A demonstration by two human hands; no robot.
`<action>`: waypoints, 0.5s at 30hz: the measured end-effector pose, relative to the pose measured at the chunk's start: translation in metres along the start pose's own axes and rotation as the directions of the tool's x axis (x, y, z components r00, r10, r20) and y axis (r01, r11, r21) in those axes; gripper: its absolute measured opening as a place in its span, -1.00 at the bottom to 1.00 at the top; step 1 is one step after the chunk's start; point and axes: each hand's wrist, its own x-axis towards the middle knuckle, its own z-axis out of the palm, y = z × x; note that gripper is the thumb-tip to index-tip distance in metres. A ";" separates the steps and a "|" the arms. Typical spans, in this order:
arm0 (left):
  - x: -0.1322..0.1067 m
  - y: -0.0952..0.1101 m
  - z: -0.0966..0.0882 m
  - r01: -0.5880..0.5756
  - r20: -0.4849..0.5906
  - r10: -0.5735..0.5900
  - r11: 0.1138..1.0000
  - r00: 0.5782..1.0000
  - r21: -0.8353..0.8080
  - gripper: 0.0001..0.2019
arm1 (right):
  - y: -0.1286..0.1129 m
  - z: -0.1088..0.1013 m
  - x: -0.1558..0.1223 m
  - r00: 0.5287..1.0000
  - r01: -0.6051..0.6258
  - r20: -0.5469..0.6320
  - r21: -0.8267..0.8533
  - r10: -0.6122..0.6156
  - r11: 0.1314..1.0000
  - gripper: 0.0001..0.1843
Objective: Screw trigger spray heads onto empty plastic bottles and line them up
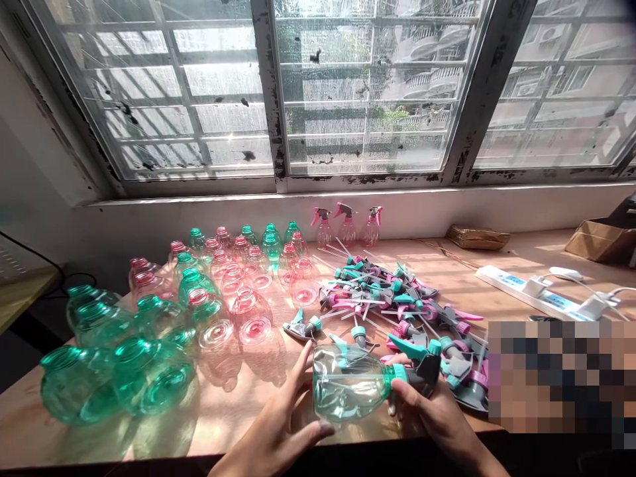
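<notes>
A clear green spray bottle (348, 384) lies sideways in the air over the table's front edge, its base to the left. My left hand (283, 411) curves round the base, thumb below and index finger above; its other fingers are partly hidden. At the teal collar, my right hand (427, 404) grips the neck with thumb and fingers. The grey and teal trigger head (422, 364) sits on the neck, and its thin tube shows inside the bottle. Behind the bottle is a heap of loose trigger heads (377, 291), pink, teal and grey. One teal trigger head (303, 326) lies apart.
Several open green bottles (154, 377) and pink bottles (251, 311) stand on the left. Three pink spray bottles with heads (348, 228) stand by the wall. To the right are a white power strip (536, 295), a brown packet (477, 237) and a blurred patch.
</notes>
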 end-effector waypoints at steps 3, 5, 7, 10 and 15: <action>0.001 -0.004 -0.002 0.054 -0.043 -0.052 0.998 0.998 0.041 -0.03 | 0.006 -0.002 0.000 0.999 -0.032 0.014 0.004 0.031 0.999 -0.48; 0.002 -0.006 -0.003 0.059 -0.056 -0.055 0.995 0.997 0.080 -0.09 | 0.008 -0.003 0.000 0.999 -0.031 0.022 0.009 0.030 0.999 -0.47; 0.003 -0.007 -0.002 0.021 -0.056 -0.015 0.995 0.998 0.095 -0.13 | 0.008 -0.004 0.001 1.000 -0.005 0.017 0.014 0.005 1.000 -0.49; 0.003 -0.003 0.000 -0.019 -0.029 0.021 0.998 0.999 0.065 -0.16 | 0.006 -0.003 0.002 1.000 0.025 0.003 0.027 -0.025 0.999 -0.52; 0.000 -0.001 -0.003 0.058 -0.035 -0.052 0.974 0.998 0.219 -0.05 | 0.004 -0.002 0.001 1.000 0.012 -0.007 0.046 -0.011 0.999 -0.53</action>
